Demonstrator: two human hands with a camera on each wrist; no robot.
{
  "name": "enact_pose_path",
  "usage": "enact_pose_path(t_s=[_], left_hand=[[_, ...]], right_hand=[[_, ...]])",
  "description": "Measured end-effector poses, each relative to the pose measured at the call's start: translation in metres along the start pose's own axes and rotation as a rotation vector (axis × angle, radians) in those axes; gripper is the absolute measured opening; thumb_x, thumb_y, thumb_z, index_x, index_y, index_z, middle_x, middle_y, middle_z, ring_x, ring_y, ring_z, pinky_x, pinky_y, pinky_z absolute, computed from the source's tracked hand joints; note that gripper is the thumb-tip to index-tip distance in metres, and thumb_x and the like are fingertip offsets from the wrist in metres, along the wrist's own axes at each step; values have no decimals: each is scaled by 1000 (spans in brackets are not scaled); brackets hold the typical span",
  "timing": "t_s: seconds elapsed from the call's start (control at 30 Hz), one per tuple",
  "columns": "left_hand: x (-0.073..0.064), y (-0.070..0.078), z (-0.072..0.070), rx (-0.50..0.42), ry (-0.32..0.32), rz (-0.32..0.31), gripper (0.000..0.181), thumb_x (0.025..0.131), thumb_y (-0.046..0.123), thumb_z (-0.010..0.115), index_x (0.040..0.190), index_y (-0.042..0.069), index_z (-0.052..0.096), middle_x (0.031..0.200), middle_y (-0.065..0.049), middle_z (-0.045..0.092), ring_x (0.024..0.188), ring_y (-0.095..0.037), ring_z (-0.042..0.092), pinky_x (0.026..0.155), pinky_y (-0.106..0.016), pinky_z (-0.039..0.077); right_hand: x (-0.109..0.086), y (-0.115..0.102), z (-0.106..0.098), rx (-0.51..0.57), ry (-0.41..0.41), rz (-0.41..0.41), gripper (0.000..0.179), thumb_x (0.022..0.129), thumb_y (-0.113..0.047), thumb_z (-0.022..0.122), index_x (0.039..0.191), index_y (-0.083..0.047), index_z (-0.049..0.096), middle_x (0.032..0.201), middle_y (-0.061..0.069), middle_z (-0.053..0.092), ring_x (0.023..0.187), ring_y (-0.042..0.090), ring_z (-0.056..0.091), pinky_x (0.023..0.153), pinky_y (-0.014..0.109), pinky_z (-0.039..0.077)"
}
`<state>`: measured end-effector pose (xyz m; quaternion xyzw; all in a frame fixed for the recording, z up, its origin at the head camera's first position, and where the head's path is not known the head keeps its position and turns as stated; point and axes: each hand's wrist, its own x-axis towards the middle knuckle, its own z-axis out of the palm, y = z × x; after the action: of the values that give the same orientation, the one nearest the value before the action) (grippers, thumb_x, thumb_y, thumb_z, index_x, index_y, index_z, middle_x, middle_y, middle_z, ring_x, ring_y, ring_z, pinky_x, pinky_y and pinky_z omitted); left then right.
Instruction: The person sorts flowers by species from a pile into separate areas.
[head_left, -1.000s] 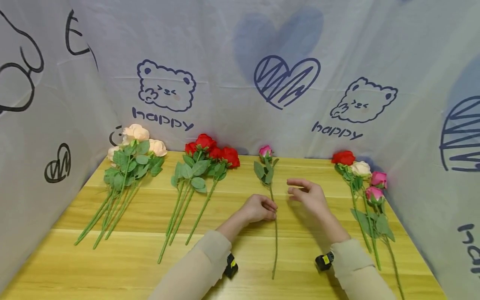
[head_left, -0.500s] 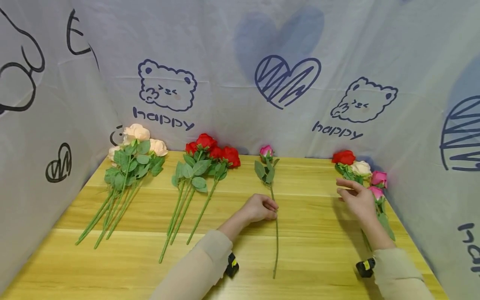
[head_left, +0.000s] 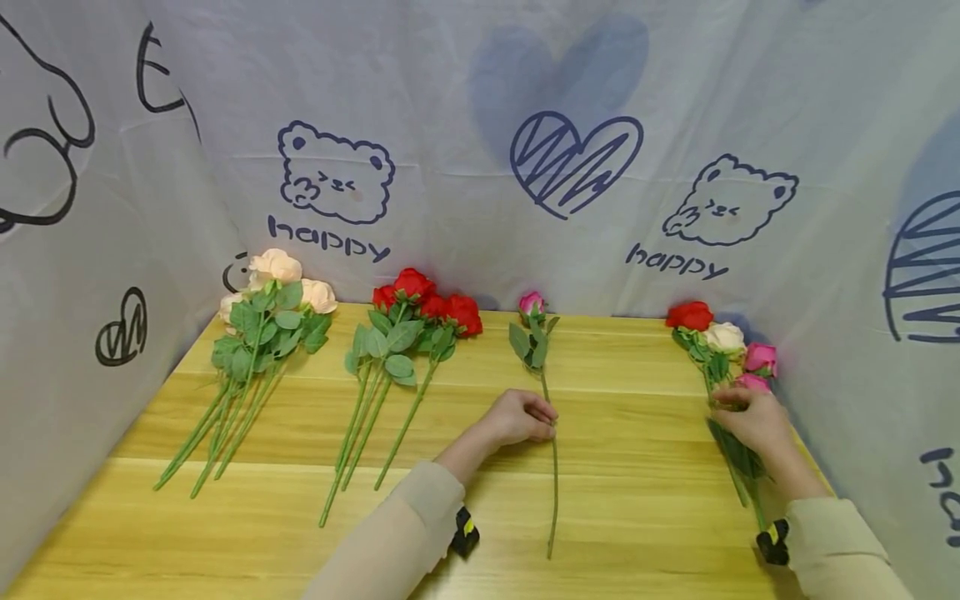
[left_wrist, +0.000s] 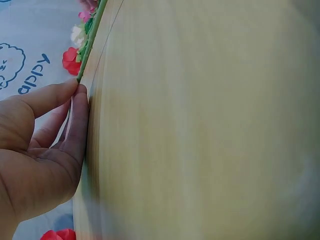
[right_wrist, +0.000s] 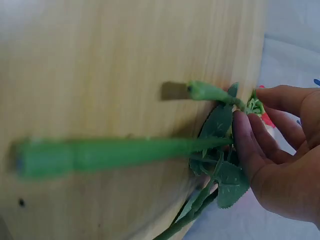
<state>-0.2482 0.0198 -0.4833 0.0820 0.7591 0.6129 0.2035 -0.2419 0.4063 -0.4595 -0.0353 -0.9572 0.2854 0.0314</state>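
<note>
A single pink rose lies upright along the middle of the table, and my left hand pinches its thin stem between thumb and fingertips. In the left wrist view the left hand meets the green stem at its fingertips. At the right, my right hand is over a group of a red rose, a white rose and pink roses. The right wrist view has the right hand with its fingertips apart beside a stem and green leaves.
Pale peach roses lie at the far left of the wooden table. Several red roses lie left of the middle. A printed cloth hangs along the back and sides.
My right hand has moved right, from beside the single pink rose to the right-hand group, and lowered over its stems. My left hand keeps its hold on the stem.
</note>
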Motion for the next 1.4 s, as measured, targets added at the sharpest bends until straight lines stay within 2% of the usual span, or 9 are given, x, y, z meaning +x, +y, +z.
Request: enact_pose_path(t_s=[0.1,0.17,0.3,0.47,0.67,0.87,1.03,1.2,1.4], left_hand=[[0,0,0,-6,-4,-1,17,86,-6,80,102,-4,74,90,-8,70,73,-13,63,70,-27,60],[-1,0,0,-11,-5,-6,17,86,-6,80,102,-4,75,90,-7,70,73,-13,63,70,-27,60],[0,-1,0,-16,-8,-6,16,86,-7,79,101,-4,75,89,-6,70,73,-13,64,70,-26,60],[2,-2,-1,-4,-2,-4,16,85,-6,81,100,-3,76,88,-5,71,73,-12,64,68,-25,58],[2,-2,-1,-1,-2,-2,16,86,-5,81,101,-2,76,88,-5,71,73,-12,63,68,-24,57],[0,0,0,-12,-3,-12,17,86,-6,80,102,-4,76,89,-7,70,73,-12,64,69,-25,59],[-1,2,2,-38,0,-15,18,87,-8,78,104,-6,75,90,-9,70,74,-14,67,72,-29,62],[-2,3,5,8,36,-16,15,86,-7,78,102,-4,77,89,-7,70,72,-13,67,70,-28,61],[-2,3,7,46,57,-16,17,87,-5,78,104,-3,77,90,-5,68,72,-13,66,68,-27,59]], right_hand=[[3,4,-1,-30,-49,-11,39,90,-13,78,120,10,70,111,28,73,107,51,63,88,59,53],[4,5,0,-44,-77,-26,39,89,-13,78,120,10,70,113,30,71,110,54,61,90,61,51],[7,4,1,-70,-106,-46,36,88,-11,77,119,7,72,115,31,71,109,54,62,87,58,53],[10,2,5,-56,-99,-45,32,88,-11,76,115,5,75,111,27,74,103,48,67,80,47,57],[12,5,8,6,-95,-17,32,89,-13,77,116,4,76,111,26,74,92,33,71,70,31,57],[12,6,7,147,-161,51,36,95,-10,72,126,8,70,118,28,71,79,10,67,65,26,58],[12,4,1,255,-211,99,40,99,-10,69,130,14,65,121,28,71,80,5,68,69,26,60],[12,4,0,307,-247,131,42,101,-10,67,134,16,61,117,22,74,83,4,69,72,27,61],[7,1,4,341,-230,135,44,100,-9,67,136,15,59,118,21,74,83,0,68,74,26,61]])
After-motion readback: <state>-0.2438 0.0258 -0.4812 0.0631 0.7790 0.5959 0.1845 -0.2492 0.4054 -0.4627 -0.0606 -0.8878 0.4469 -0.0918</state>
